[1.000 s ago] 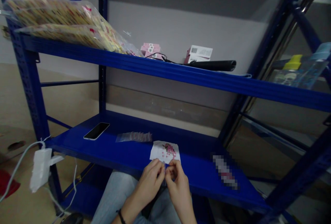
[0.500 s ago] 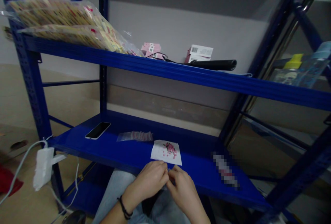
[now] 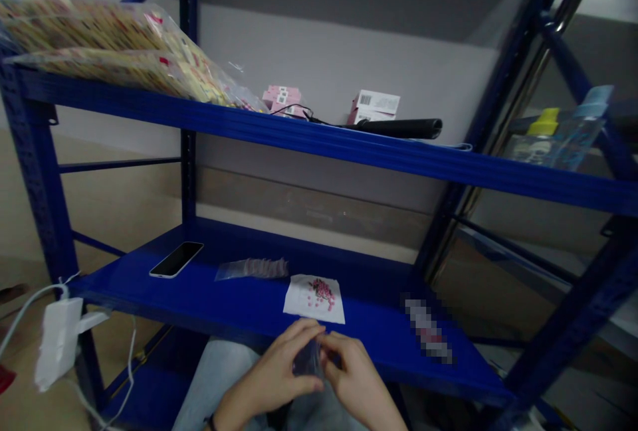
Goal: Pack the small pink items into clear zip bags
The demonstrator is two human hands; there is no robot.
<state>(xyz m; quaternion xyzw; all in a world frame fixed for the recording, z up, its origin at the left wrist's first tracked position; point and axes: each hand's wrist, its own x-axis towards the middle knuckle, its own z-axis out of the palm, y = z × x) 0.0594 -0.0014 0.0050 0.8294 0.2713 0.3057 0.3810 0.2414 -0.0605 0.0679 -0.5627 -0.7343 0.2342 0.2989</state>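
My left hand (image 3: 274, 371) is curled around a small clear plastic bag (image 3: 308, 359), its thumb apart from the fingers with the film between them. Close beside it, my right hand (image 3: 356, 372) has its fingers bent in a pinch at the bag's right edge. The fingers partly hide the bag, and I cannot make out anything inside it. Just beyond my fingertips, a white sheet of paper (image 3: 295, 299) lies on the blue shelf (image 3: 234, 301). Small pink beads (image 3: 323, 289) are heaped on the sheet, with several loose ones around the heap.
A clear packet of thin stacked pieces (image 3: 259, 268) and a phone (image 3: 177, 259) lie to the left. A blurred-out item (image 3: 428, 330) is at right. The upper shelf bears filled plastic bags (image 3: 100, 39), pink boxes (image 3: 283, 97) and a black rod (image 3: 403, 128). A white power strip (image 3: 57, 344) hangs at left.
My hands have moved slightly nearer to me. The left thumb has spread away from its fingers, and the clear bag now shows between them. The whole view has shifted slightly.
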